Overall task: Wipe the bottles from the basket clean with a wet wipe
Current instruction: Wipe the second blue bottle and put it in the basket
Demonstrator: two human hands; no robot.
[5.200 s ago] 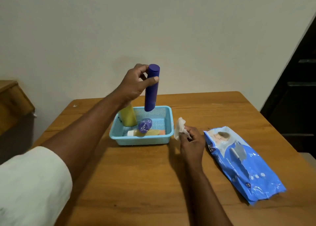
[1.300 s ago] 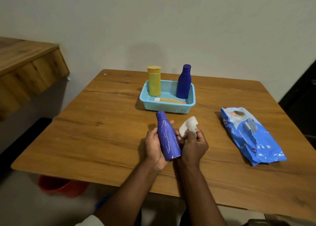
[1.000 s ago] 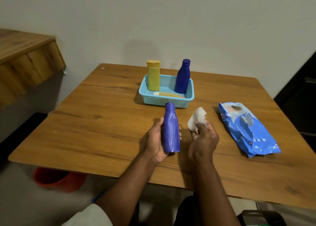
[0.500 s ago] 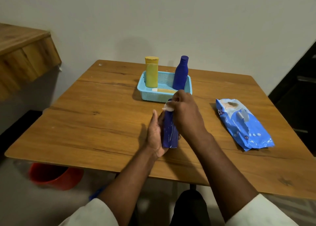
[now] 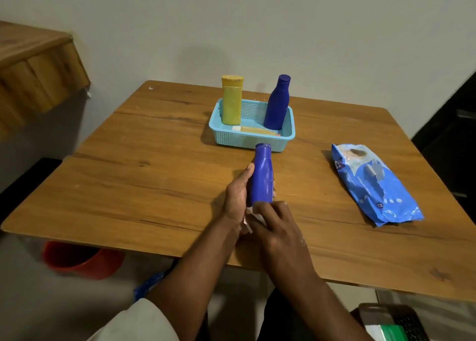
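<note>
While my left hand [image 5: 238,197] wraps round the blue bottle [image 5: 262,177], thumb on its near-left side and fingertips just showing past its right edge, I hold it above the table [image 5: 159,165] with its cap pointing away from me toward the basket [image 5: 251,137]; its long axis runs from my hands straight out toward the basket's front wall, tilted only a little. My right hand [image 5: 277,224] sits at the bottle's base, the end nearest me, fingers curled and pinching the wet wipe [image 5: 247,221] against that end; only a small white scrap of it shows between my two hands, so I cannot tell how much of it lies on the plastic. I judge the wiping to be mid-stroke on this first bottle; since the wipe is at the base and the cap lies farther off, the next pass would most likely run up along the body, away from me. A yellow bottle [image 5: 231,99] and a second blue bottle [image 5: 277,103] stand upright in the basket, with a tube [image 5: 255,130] lying flat along its front, all seemingly waiting; the wipes pack [image 5: 373,186] lies well off to my right.
</note>
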